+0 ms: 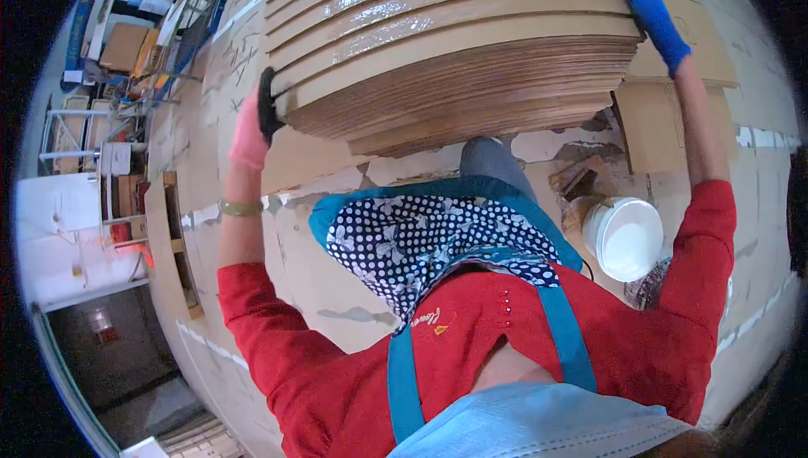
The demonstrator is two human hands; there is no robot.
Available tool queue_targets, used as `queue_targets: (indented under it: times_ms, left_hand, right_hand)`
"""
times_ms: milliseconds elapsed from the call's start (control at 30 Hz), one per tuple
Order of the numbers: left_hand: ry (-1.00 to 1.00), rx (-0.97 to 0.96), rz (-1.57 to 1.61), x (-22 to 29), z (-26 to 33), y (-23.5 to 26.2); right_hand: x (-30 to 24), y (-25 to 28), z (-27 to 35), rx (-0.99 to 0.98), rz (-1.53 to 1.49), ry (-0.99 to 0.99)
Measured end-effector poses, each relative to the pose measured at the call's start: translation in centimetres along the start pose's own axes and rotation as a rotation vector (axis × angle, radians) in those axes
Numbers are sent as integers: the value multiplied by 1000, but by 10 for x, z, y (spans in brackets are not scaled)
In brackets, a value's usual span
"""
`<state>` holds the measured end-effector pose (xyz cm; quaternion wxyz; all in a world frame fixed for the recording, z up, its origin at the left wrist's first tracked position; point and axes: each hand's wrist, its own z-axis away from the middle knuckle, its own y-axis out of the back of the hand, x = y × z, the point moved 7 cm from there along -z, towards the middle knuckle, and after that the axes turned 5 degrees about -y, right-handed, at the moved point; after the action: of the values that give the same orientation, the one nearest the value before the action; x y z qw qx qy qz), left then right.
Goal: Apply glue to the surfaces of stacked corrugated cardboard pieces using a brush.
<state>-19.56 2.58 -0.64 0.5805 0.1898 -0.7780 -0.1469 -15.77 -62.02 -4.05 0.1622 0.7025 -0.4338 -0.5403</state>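
A large stack of flat brown cardboard sheets (471, 79) lies in front of me, its upper sheets staggered like steps, with glossy clear patches on them. My left hand (257, 121), in a pink glove with dark fingers, is closed on the stack's near left corner. At the right edge of the stack is my right hand (655, 22) in a blue glove, its fingers bent around the sheet edges and partly hidden. Both arms reach wide apart, with the stack between them.
A white bucket (624, 239) stands on the floor near my right side, beside a brown block-like thing (577, 178). More cardboard (673, 121) lies at the right. Metal racks (84, 134) and a wooden frame (175, 243) are at the left.
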Motion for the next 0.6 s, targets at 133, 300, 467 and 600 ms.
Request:
queue_targets:
  times_ms: [133,300,467,600]
  left_hand:
    - [280,-125,122,23,15,-14]
    - [491,-310,-86,-6,16,11]
    - [353,-467,150,12,-13,25]
    - [549,43,548,62,-13,2]
  right_hand:
    - [28,25,21,-289,529,224]
    - [-81,30,47,-399,396,-278]
    - [-112,75,55,-322,-267,617]
    - [-100,61,24,-185,681,556]
